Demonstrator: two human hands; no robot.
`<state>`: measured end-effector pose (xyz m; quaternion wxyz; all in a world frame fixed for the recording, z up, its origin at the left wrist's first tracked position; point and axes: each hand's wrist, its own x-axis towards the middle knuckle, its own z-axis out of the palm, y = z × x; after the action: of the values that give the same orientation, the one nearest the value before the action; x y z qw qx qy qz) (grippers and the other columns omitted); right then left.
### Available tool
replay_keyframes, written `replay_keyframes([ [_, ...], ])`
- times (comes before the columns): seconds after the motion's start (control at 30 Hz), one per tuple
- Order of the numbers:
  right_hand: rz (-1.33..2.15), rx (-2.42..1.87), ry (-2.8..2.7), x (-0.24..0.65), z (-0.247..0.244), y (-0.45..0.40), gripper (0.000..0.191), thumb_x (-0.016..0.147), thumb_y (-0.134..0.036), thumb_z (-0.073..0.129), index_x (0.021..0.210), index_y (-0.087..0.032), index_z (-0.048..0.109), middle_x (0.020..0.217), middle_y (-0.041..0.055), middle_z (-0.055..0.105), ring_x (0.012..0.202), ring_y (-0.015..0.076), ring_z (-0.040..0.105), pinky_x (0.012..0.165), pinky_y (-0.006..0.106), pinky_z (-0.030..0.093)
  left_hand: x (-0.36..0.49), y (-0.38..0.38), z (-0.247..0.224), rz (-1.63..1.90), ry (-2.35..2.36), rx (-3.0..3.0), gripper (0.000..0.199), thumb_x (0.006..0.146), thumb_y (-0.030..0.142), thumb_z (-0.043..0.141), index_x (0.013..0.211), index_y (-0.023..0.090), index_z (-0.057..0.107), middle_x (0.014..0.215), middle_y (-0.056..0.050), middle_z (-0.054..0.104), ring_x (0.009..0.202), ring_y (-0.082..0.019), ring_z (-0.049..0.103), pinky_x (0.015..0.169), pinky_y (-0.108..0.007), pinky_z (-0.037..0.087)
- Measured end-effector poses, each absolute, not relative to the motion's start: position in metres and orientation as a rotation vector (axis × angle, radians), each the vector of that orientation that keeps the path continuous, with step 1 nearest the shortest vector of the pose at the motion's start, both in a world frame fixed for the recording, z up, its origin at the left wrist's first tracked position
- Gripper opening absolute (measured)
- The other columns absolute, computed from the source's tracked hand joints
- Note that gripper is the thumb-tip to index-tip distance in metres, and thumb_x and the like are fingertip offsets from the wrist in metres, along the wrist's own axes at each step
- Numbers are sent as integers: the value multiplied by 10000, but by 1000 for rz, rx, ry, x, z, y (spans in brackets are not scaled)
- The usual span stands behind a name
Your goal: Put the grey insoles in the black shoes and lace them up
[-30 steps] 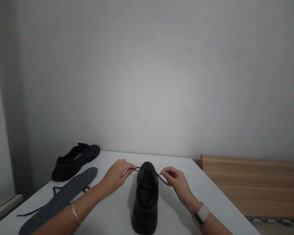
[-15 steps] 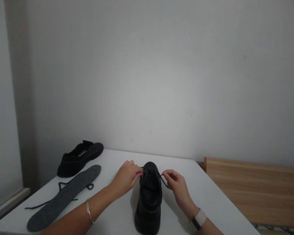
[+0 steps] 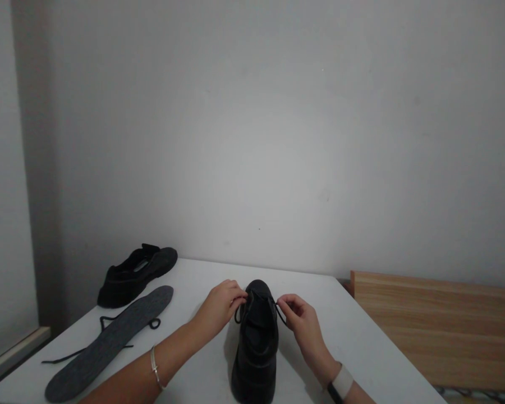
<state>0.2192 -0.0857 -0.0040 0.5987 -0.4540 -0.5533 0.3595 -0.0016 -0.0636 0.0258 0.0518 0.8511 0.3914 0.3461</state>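
Note:
A black shoe (image 3: 256,342) stands on the white table with its toe toward the wall and its heel nearest me. At its left edge, near the eyelets, my left hand (image 3: 224,306) pinches a black lace, and a bit of lace hangs just below those fingers. On the other side, my right hand (image 3: 302,318) has thumb and forefinger closed on the lace (image 3: 281,315) that comes out of the shoe's right side. The tongue and the dark opening show between my hands.
Another black shoe (image 3: 137,275) rests at the table's back left. A grey insole (image 3: 111,342) lies nearer me, over a loose black lace (image 3: 65,357). The white table (image 3: 353,359) meets the wall behind; a wooden board (image 3: 437,331) is beyond its right edge.
My left hand has shifted slightly at the shoe's left side, and a lace loop now shows under its fingers. My right hand has moved slightly closer to the shoe.

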Motion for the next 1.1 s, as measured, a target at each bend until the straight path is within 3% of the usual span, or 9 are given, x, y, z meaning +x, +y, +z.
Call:
replay_keyframes([
  [0.17,785,-1036,-1404,218,-4,-84,317,722,-490,698,745,-174,669,710,48,645,696,204,564,640,321,432,6,-78,40,1011,1188,2472,223,912,266,443,984,206,645,844,-40,688,783,-180,614,755,-287,460],
  [0.3,586,-1092,-1547,218,3,-90,288,811,-461,612,766,-180,659,754,64,652,736,223,576,687,344,434,15,-86,51,869,1272,2560,291,867,393,519,1071,214,625,842,-48,670,765,-195,617,713,-287,464],
  [0.4,389,-1108,-1737,215,14,-101,241,889,-388,513,906,-190,649,858,70,633,793,211,573,716,335,443,23,-88,58,681,1387,2696,205,831,275,529,964,195,663,877,-87,663,808,-230,639,724,-313,476],
  [0.53,165,-1187,-2016,207,33,-114,266,871,-258,511,1125,-218,579,1046,77,578,904,198,570,818,329,456,38,-89,68,431,1513,2788,223,786,129,488,907,152,674,893,-143,677,827,-283,664,717,-359,499],
  [0.87,-506,-1649,-2368,174,71,-108,254,770,-36,460,890,-142,657,971,135,626,897,278,583,717,377,434,53,-88,71,327,1623,2807,256,777,13,447,868,85,676,880,-193,685,831,-332,669,722,-421,507],
  [1.0,-516,-1561,-2367,173,65,-100,201,787,-54,479,869,-125,648,962,143,630,920,272,572,766,377,426,44,-92,75,514,1618,2877,234,778,59,442,820,137,658,937,-166,649,896,-310,622,713,-402,496],
  [1.1,-316,-1479,-2217,176,61,-91,145,842,-105,456,888,-130,592,920,129,631,852,238,577,741,353,429,40,-88,83,780,1503,2788,171,801,110,455,774,172,612,903,-106,632,863,-240,600,737,-351,478],
])
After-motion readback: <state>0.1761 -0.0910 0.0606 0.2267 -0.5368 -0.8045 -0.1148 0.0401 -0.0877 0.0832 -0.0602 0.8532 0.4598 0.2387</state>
